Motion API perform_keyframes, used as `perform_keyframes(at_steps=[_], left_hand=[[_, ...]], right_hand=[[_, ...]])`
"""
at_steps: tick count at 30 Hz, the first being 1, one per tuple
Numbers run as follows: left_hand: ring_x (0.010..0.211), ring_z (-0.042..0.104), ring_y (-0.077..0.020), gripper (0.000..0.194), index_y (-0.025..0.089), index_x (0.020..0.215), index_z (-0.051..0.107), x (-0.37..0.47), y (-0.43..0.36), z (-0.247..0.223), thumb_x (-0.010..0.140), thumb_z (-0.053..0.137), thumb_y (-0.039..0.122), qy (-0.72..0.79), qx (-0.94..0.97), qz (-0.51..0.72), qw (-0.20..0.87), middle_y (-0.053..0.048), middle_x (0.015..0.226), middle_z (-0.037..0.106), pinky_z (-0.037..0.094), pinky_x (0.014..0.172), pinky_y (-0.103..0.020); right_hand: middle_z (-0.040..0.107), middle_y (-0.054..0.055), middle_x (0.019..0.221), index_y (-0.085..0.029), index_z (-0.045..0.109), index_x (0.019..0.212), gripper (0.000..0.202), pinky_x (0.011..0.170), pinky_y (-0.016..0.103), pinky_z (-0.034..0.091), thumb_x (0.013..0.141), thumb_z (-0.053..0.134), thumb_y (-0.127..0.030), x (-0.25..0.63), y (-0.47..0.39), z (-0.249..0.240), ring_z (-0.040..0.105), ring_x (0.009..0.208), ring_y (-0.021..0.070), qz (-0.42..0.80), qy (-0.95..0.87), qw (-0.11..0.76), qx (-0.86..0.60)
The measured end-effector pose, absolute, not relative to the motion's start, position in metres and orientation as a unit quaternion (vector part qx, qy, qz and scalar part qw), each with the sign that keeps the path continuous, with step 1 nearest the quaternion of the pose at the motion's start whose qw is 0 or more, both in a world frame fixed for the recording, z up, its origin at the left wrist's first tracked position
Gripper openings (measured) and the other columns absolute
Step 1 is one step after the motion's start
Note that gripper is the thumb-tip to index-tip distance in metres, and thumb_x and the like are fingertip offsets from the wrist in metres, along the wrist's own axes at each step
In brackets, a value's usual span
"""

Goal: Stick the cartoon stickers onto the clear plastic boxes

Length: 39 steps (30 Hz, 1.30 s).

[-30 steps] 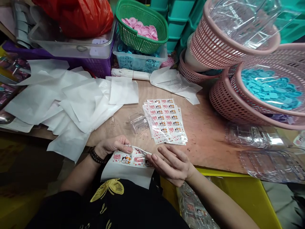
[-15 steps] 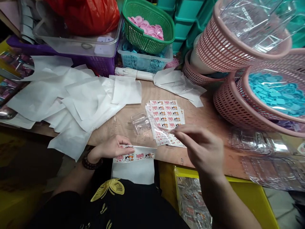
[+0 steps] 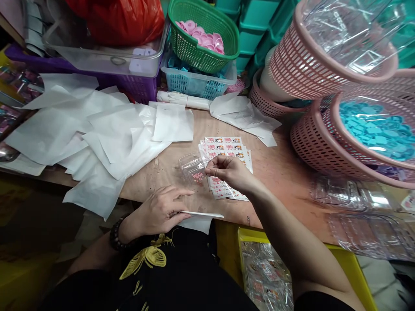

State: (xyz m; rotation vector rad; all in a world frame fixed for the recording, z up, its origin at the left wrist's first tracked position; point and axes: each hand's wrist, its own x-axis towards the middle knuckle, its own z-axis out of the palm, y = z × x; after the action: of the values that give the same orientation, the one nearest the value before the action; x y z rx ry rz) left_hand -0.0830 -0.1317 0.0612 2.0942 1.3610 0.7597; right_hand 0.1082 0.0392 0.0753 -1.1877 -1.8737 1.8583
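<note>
My left hand [image 3: 160,209] pinches a folded sticker sheet [image 3: 205,214] near the front edge of the table; the sheet is seen nearly edge-on, its white backing hanging below. With closed fingertips my right hand [image 3: 228,170] holds a clear sticker [image 3: 197,176] with pink print over a small clear plastic box [image 3: 188,163]. How much of the sticker touches the box I cannot tell. Under my right hand lies a stack of sticker sheets [image 3: 223,141] with cat pictures, partly covered by the hand.
White backing papers [image 3: 110,129] lie heaped on the left of the wooden table [image 3: 145,181]. Pink baskets [image 3: 311,142] stand at the right, one with blue plastic pieces. At the back is a green basket [image 3: 204,56]. Below sits a yellow bin [image 3: 244,235] of packed boxes.
My right hand has moved left and slightly up with the sticker, from over the sheets to the clear box. My left hand has tilted its sheet, turning the printed side out of view.
</note>
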Motion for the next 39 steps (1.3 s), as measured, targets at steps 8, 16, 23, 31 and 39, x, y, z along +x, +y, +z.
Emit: perform_keyframes(at_steps=[8,16,23,31,39], left_hand=[[0.105,0.065,-0.0221,0.014,0.019,0.081,0.073,-0.082,-0.129,0.058,0.092,0.065,0.025,0.511,0.772,0.284,0.247,-0.009,0.134,0.066,0.053,0.093,-0.04],[0.098,0.063,-0.022,0.019,0.02,0.081,0.074,-0.078,-0.125,0.058,0.093,0.062,0.027,0.528,0.778,0.233,0.248,-0.008,0.16,0.04,0.053,0.088,-0.042],[0.1,0.062,-0.0243,0.026,0.019,0.076,0.072,-0.075,-0.12,0.06,0.096,0.057,0.029,0.566,0.772,0.155,0.244,-0.004,0.164,0.035,0.052,0.089,-0.046],[0.127,0.057,-0.0314,0.019,0.021,0.083,0.078,-0.082,-0.126,0.054,0.092,0.063,0.028,0.546,0.769,0.19,0.272,-0.006,0.159,0.043,0.05,0.101,-0.05],[0.137,0.051,-0.0309,0.017,0.023,0.085,0.08,-0.1,-0.148,0.05,0.091,0.066,0.03,0.545,0.737,0.229,0.329,-0.008,0.157,0.046,0.047,0.109,-0.047]], right_hand=[[0.057,-0.003,0.064,-0.018,0.062,0.069,0.043,0.061,0.029,0.035,0.064,0.081,-0.056,0.107,0.039,0.069,0.048,0.064,0.0121,0.628,-0.643,0.127,-0.419],[0.054,-0.003,0.062,-0.018,0.062,0.07,0.046,0.059,0.029,0.034,0.069,0.076,-0.063,0.106,0.039,0.068,0.045,0.06,0.012,0.571,-0.692,0.122,-0.424],[0.067,0.007,0.094,-0.021,0.069,0.102,0.028,0.073,0.038,0.049,0.085,0.069,-0.043,0.108,0.024,0.069,0.062,0.082,0.0227,0.313,-0.81,0.145,-0.474],[0.056,0.014,0.111,-0.017,0.07,0.113,0.063,0.094,0.049,0.049,0.076,0.069,-0.068,0.103,0.033,0.034,0.059,0.105,0.0309,0.411,-0.74,0.138,-0.515],[0.065,0.012,0.111,-0.018,0.054,0.123,0.071,0.087,0.042,0.049,0.069,0.08,-0.056,0.08,0.006,0.032,0.061,0.099,0.0265,0.449,-0.729,0.276,-0.436]])
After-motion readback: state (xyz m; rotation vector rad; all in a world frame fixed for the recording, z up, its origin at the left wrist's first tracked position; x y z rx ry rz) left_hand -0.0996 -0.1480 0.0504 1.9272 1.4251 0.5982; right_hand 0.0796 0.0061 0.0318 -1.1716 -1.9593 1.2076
